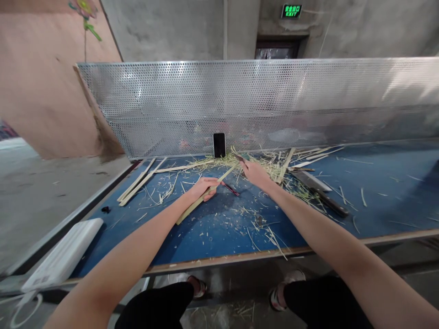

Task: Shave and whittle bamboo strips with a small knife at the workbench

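My left hand (206,186) is closed round a pale green bamboo strip (192,209), which slants from near the table's front up toward my right hand. Held in my right hand (254,172) is a small knife (239,157), its short grey blade pointing left near the strip's far end; most of the handle is hidden in my fingers. Below my left hand's fingertips, a thin dark red stick-like object (232,188) lies on the blue table (219,237). Thin bamboo shavings (267,162) are heaped behind both hands.
A phone (219,145) leans upright against the perforated metal panel (192,100). To the right lies a large cleaver (318,192) with a dark handle. Several bamboo strips (142,181) lie at left, near a white power strip (63,253) on the table's left edge.
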Tool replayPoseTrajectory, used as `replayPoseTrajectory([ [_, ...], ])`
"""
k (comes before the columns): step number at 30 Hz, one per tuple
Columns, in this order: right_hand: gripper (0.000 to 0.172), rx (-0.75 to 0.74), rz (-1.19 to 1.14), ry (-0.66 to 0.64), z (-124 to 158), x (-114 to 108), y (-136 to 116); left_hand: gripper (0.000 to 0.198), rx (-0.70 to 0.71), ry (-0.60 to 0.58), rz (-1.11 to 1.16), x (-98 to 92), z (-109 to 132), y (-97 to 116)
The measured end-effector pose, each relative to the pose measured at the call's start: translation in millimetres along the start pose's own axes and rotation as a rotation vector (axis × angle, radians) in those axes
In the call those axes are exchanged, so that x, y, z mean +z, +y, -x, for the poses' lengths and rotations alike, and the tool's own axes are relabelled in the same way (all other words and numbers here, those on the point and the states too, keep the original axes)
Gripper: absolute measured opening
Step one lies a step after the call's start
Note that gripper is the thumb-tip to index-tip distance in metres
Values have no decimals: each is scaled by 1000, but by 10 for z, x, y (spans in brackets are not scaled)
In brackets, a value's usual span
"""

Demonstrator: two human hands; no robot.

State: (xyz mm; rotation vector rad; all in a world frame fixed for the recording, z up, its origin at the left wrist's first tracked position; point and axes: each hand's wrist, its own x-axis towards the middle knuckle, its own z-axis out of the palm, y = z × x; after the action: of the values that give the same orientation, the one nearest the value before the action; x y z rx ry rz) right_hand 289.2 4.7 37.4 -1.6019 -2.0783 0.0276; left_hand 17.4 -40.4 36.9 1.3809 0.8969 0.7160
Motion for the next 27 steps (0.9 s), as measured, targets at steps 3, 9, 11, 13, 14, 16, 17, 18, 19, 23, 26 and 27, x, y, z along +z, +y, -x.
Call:
replayPoseTrajectory([
  [3, 62, 2, -26, -10, -8, 23, 9, 34, 3, 2, 0, 1, 3, -6],
  [9, 58, -24, -134, -31, -40, 114, 51, 33, 26, 11, -29, -21, -9, -46],
  [11, 56, -41, -165, -36, -47, 139, 50, 33, 24, 18, -35, -26, -15, -51],
  [13, 55, -47, -185, -47, -41, 154, 26, 33, 21, 26, -37, -31, -20, -55],
  [14, 54, -48, -189, -54, -33, 158, 5, 33, 20, 29, -37, -33, -23, -58],
  [16, 54, -67, -208, -76, -9, 159, -47, 33, 23, 32, -33, -39, -27, -66],
  [17, 53, -85, -223, -87, 5, 157, -73, 33, 26, 32, -28, -42, -28, -70],
  [18, 52, -107, -237, -97, 17, 152, -95, 32, 30, 32, -25, -44, -29, -73],
  [19, 50, -131, -248, -104, 27, 146, -111, 32, 32, 32, -23, -44, -29, -75],
  [23, 50, -127, -198, -57, 24, 108, -78, 32, 28, 37, -21, -28, -17, -58],
  [26, 56, -36, -185, -32, -3, 96, 6, 31, 23, 33, -33, -6, -1, -36],
  [27, 58, -18, -191, -38, -11, 99, 27, 31, 23, 32, -39, -1, 4, -30],
])
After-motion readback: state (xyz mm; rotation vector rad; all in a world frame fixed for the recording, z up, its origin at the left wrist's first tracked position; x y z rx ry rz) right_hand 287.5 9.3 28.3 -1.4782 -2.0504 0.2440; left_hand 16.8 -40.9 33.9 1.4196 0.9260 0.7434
